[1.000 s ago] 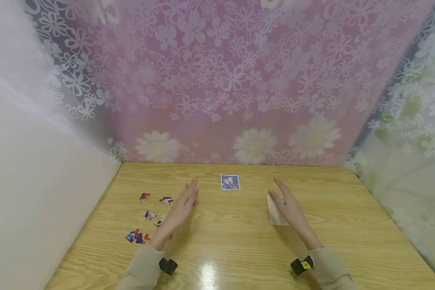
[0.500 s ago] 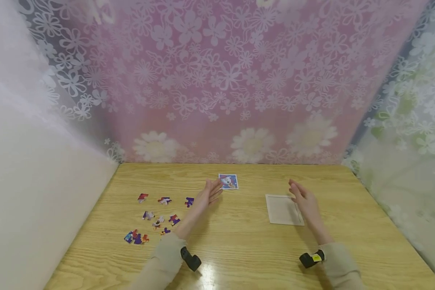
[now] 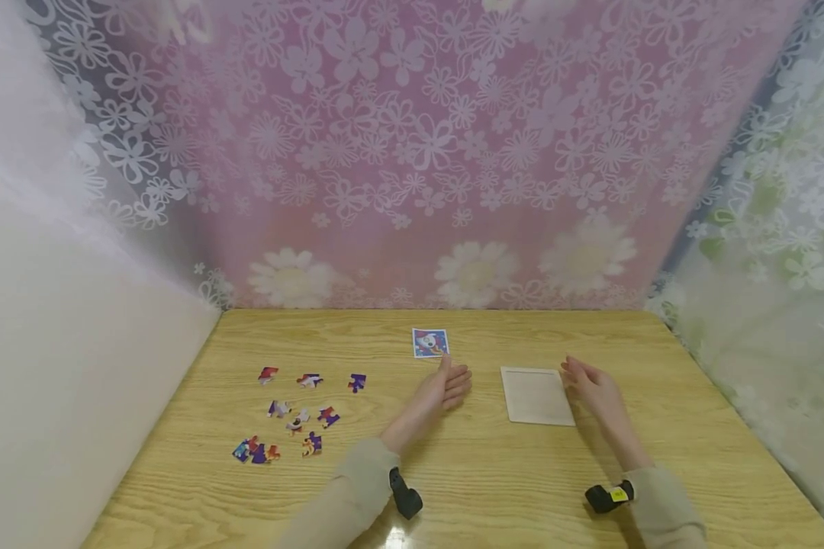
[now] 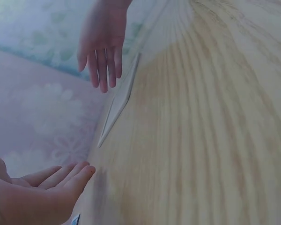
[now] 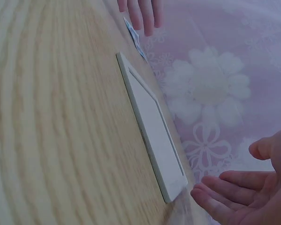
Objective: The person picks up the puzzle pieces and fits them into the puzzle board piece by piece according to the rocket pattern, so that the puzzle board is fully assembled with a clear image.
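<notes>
The left hand [image 3: 439, 389] and right hand [image 3: 593, 389], fingers loosely extended, hold nothing, flanking the board [image 3: 537, 396]. Pieces [image 3: 328, 417] lie left, likely spread for visibility; the card [image 3: 429, 344] lies behind, perhaps for reference.

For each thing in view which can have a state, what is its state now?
Left hand: fingers extended, holding nothing
Right hand: fingers slightly bent, holding nothing
Pale board: lying flat, grooved side up
Picture card: lying picture side up
Puzzle pieces: spread out, some bunched together
Wrist cameras: worn, one on each wrist
</notes>
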Demonstrator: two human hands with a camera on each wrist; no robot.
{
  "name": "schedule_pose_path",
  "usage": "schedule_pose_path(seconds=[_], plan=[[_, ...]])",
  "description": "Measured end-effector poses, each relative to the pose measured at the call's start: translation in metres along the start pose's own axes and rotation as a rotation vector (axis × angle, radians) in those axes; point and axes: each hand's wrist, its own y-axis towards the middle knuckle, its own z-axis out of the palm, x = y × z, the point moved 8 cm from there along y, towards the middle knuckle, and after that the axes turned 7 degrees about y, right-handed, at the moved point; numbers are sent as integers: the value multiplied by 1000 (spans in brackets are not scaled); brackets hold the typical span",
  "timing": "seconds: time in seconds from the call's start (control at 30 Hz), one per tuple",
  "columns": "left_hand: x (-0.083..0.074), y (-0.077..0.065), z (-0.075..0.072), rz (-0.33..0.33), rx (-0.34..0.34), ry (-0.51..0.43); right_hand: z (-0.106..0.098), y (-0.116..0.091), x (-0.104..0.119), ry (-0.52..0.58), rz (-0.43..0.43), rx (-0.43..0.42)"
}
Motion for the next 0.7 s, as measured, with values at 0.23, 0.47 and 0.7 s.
schedule_pose_path(seconds=[0.23, 0.47, 0.7], plan=[[10, 11, 24, -48, 26, 2, -3, -3, -11, -6, 55, 38], [16, 21, 37, -80, 60, -65, -4, -6, -14, 61, 78, 33], [15, 24, 43, -94, 81, -72, -3, -3, -20, 127, 105, 28]])
